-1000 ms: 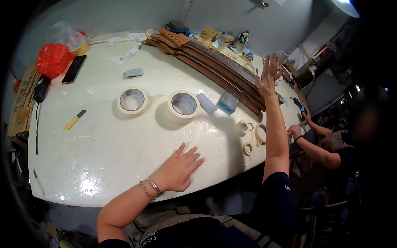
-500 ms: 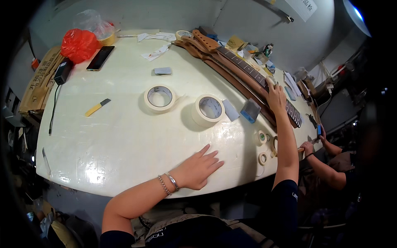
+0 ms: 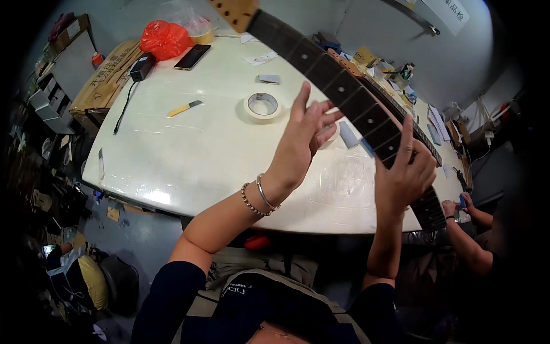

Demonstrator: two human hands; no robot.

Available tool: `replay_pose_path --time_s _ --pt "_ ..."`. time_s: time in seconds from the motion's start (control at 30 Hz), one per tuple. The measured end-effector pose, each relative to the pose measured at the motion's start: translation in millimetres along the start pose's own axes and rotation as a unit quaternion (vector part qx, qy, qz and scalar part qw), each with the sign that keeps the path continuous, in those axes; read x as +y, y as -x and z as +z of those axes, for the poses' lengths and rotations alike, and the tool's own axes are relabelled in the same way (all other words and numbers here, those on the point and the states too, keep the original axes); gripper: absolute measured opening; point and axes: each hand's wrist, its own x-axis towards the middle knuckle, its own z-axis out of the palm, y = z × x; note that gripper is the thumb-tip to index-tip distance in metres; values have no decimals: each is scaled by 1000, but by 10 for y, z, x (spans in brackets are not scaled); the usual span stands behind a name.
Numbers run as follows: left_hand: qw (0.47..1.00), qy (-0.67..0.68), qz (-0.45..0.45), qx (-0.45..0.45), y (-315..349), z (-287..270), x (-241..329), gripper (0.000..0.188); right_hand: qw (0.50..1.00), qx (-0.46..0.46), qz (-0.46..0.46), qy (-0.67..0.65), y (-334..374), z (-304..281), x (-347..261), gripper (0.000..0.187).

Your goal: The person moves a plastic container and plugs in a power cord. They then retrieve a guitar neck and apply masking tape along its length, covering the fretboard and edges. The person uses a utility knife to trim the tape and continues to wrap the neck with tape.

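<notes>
A guitar neck (image 3: 344, 90) with a dark fretboard and light dot inlays is raised slantwise above the white table (image 3: 200, 155). Its pale wooden headstock (image 3: 236, 11) points to the far left. My right hand (image 3: 404, 179) is wrapped round the neck toward its lower end, the index finger stretched along it. Beside the neck's middle is my left hand (image 3: 299, 143), thumb and fingers apart; some fingertips pass behind the neck, and whether they touch it I cannot tell. A roll of masking tape (image 3: 261, 118) lies beyond my left hand.
Another guitar neck (image 3: 401, 109) lies at the right. A yellow-handled knife (image 3: 182, 109), phone (image 3: 193, 57), black power adapter (image 3: 141, 67) and red plastic bag (image 3: 165, 40) are at the left. A grey pad (image 3: 268, 78) lies farther back. A co-worker's hands (image 3: 468, 203) are at the right edge.
My right hand has lifted one guitar neck off the table and brought it closer. My left hand has risen from the tabletop toward the neck. The view has shifted to the right.
</notes>
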Motion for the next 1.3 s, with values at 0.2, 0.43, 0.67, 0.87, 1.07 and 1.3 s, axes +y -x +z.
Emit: replay_pose_path --time_s 0.2,0.43,0.67,0.87,1.07,1.3 --pt "925 -137 257 245 -44 59 990 32 916 44 -105 -385 99 -350 -957 64" --pt "823 -463 323 67 115 17 2754 37 861 -47 -4 -507 383 -521 -475 59" --pt "614 -741 268 -47 162 -421 1962 51 866 22 158 -473 840 -382 -63 46" --pt "455 -869 63 -185 560 -851 1196 65 892 -80 193 -401 1337 -217 140 44" --pt "460 -855 -83 -224 754 -1268 762 67 876 -311 120 -347 1659 33 38 55" --pt "473 -863 19 -179 879 -1248 576 55 901 -371 60 -218 1716 103 -288 70"
